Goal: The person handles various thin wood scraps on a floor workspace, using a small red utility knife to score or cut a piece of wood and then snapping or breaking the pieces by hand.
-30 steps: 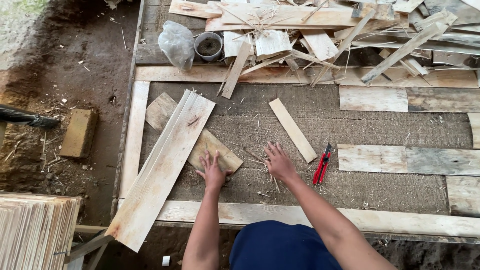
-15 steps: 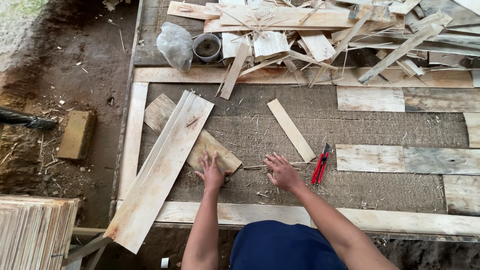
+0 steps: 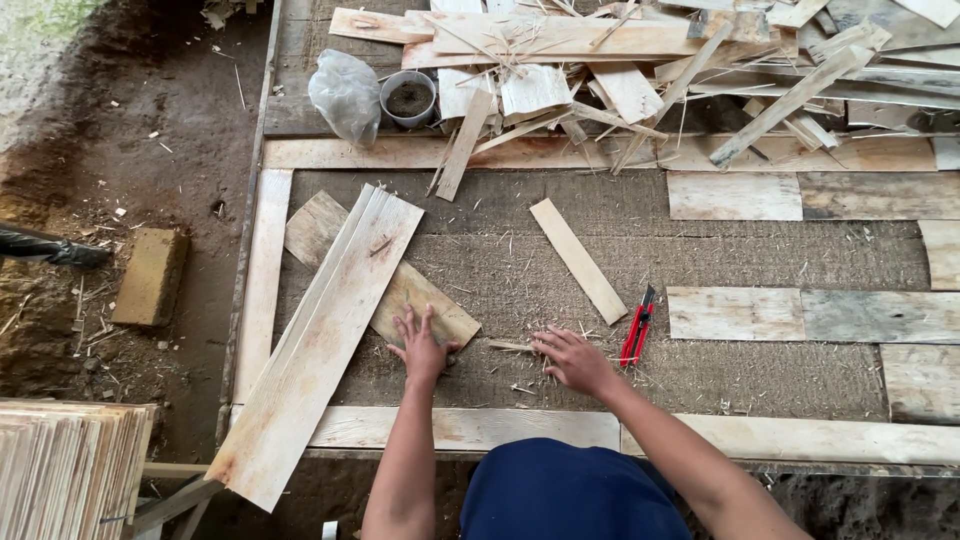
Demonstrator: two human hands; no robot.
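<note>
Head: red cutter (image 3: 637, 328) beside right hand (image 3: 575, 360) — apart.

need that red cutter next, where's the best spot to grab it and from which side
Take the cutter by its red handle, the lower end, nearest the right hand. It lies flat on the mat, blade end pointing away, so come from above on its left and pinch the long sides with the fingers.
</note>
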